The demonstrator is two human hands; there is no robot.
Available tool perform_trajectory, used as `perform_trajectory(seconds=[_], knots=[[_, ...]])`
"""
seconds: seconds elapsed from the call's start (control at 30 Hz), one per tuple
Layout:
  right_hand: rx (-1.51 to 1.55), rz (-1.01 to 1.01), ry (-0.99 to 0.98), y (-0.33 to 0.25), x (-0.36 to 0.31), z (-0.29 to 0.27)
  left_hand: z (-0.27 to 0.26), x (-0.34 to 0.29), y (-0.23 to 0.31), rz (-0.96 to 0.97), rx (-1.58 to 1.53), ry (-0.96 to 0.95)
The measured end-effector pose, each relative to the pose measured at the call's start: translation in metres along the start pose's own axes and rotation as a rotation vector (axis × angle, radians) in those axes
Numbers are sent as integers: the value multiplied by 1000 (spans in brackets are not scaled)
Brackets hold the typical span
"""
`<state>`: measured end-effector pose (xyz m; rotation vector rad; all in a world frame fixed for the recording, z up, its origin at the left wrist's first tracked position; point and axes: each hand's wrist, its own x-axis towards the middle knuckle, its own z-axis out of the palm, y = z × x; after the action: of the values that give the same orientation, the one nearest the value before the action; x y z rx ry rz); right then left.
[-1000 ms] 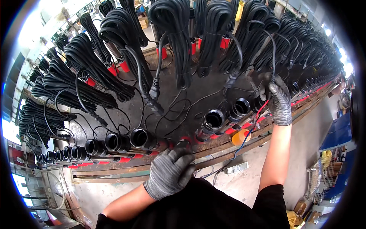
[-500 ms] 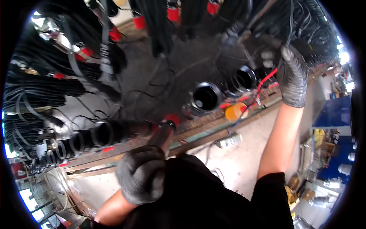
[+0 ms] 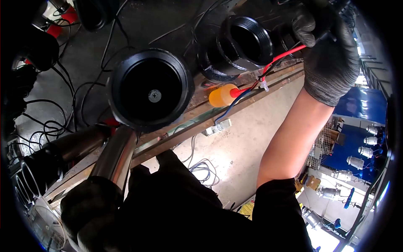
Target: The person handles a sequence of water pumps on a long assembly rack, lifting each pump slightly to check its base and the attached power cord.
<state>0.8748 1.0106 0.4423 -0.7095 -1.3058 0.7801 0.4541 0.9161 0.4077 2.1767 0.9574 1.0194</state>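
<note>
At the lower left my left hand [image 3: 93,210], in a dark knit glove, is closed around a shiny metal tube [image 3: 115,156]. The tube's upper end meets the underside of a wide black ring-mouthed cylinder [image 3: 112,94]; whether they touch is unclear. A cross-headed screw [image 3: 154,95] shows deep inside that cylinder. My right hand [image 3: 331,63], also gloved, is raised at the upper right with bent fingers around something dark I cannot make out. A red wire [image 3: 283,55] runs up to beside its fingers. Below lies a yellow-orange bottle [image 3: 221,95] with a red tip.
More black cylinders [image 3: 251,41] stand along the bench edge [image 3: 176,135], and another dark tube [image 3: 84,140] lies at the left. Thin black cables [image 3: 75,84] tangle over the dark bench top. On the floor are coiled cables [image 3: 203,171]; metal pump-like parts [image 3: 354,163] line the right.
The view has moved closer to the bench and its black cylinders. My left hand with the metal tube now appears lower and further left; my right hand stays raised at the upper right.
</note>
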Motion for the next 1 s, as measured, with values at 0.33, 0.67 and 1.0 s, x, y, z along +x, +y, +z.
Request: perform_trajectory(seconds=[0.33,0.67,1.0], knots=[[-57,38,182,-16,-2,-44,9,13,9,38,-30,-7],[-258,84,325,-5,-6,-46,-3,16,21,48,23,-191],[-134,229,86,-5,3,5,5,12,18,111,141,-83]])
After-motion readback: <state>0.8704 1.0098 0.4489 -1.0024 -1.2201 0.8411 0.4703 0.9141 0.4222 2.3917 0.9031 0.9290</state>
